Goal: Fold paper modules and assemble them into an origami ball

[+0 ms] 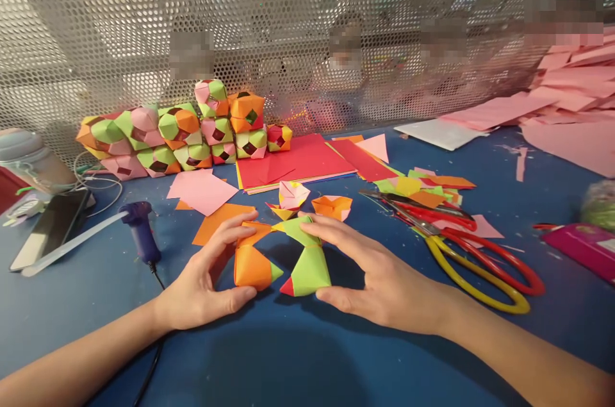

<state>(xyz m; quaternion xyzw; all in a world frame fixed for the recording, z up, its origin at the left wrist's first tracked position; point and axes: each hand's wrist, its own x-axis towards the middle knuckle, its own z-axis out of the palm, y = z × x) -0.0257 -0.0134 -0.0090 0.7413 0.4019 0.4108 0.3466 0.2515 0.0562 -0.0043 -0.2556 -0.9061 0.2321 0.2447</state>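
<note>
Between my two hands stands a partly joined folded-paper ball, its orange side (252,264) at the left and its green side (311,266) at the right. My left hand (207,272) grips the orange side, thumb at its lower edge and fingers on top. Curved round the green side, my right hand (379,269) holds it with fingers above and thumb below. A gap shows at the front, between a small green tip and a red tip. Just behind lie a pink-and-yellow folded piece (291,195) and an orange folded piece (332,206).
Finished paper balls (185,125) are stacked against the perforated metal screen (298,29). A blue glue gun (143,234) with its cord lies left, near a phone (48,227) and a bottle (36,160). Scissors (461,247), red sheets (293,160) and pink paper (571,86) lie right and behind.
</note>
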